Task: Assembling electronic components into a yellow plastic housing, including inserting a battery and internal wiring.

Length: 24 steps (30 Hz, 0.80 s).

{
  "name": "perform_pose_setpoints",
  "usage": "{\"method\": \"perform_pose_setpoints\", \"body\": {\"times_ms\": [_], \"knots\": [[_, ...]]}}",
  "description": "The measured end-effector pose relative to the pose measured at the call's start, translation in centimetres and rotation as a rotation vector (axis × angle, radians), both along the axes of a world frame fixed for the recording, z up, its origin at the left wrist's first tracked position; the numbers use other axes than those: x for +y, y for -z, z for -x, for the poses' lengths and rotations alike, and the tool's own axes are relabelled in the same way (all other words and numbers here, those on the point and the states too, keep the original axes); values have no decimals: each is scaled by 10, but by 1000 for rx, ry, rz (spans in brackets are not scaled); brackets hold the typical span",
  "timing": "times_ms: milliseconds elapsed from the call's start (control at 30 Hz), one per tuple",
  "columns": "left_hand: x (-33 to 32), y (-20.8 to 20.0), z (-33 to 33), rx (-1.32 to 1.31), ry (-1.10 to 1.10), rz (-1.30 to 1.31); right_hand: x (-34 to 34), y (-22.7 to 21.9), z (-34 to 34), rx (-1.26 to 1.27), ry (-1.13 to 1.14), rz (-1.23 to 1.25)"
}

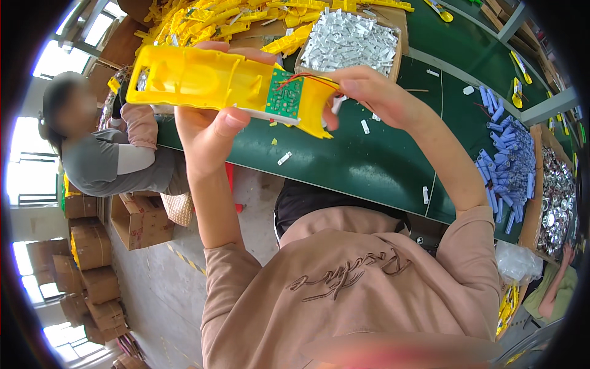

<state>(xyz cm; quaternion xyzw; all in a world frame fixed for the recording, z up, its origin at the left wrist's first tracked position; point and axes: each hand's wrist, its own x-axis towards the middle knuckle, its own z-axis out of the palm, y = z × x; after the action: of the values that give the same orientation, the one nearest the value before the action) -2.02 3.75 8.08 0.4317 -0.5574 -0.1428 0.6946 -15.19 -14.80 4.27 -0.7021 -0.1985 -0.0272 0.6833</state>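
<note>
Left hand (209, 126) grips a long yellow plastic shell (203, 80) from below, thumb across its near edge and fingers curled over the far edge; shell held up in the air above the near edge of the green table (369, 160), open side toward the camera. A small green circuit board (284, 93) sits inside the shell near its right end, with thin red wires (307, 79) running from it to the right. Right hand (375, 92) is closed on the shell's right end, fingertips pinched where the wires lie.

On the table behind: a heap of yellow plastic parts (233, 18), a box of silvery metal pieces (350, 40), a pile of blue cylinders (507, 166). A seated person (104, 154) works at the left.
</note>
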Motion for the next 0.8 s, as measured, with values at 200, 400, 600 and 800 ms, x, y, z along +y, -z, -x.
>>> {"method": "perform_pose_setpoints", "body": {"times_ms": [200, 400, 600, 800], "knots": [[22, -10, -6, -131, 34, -149, -1, -14, 26, 222, 111, 141], [30, -4, -11, -247, -105, -295, 2, -40, 43, -243, 513, 1072], [26, 0, -13, -303, -186, -183, 14, -65, 47, -114, 655, 1009], [18, 7, -15, 11, -96, -288, 13, -65, 59, 46, 411, 286]]}}
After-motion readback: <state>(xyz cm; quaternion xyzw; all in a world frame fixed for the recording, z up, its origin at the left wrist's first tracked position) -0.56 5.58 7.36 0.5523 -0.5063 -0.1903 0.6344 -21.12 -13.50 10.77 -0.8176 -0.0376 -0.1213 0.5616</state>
